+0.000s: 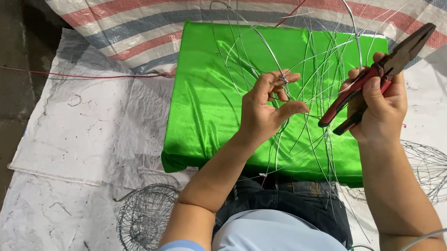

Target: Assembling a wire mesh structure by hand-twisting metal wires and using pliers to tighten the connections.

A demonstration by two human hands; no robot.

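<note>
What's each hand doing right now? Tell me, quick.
Left hand: fingers pinching a joint of the wire frame.
Right hand: closed around the pliers, also touching the frame.

cushion (199, 100): bright green | pliers (377, 75): red-and-black handles | tarp (255, 2): red, blue, white stripes | shirt (257, 245): light blue | floor sheet (71, 134): white

Wire frame (304, 52) runs off the top edge; its thin strands perhaps tangle, unclear
</note>
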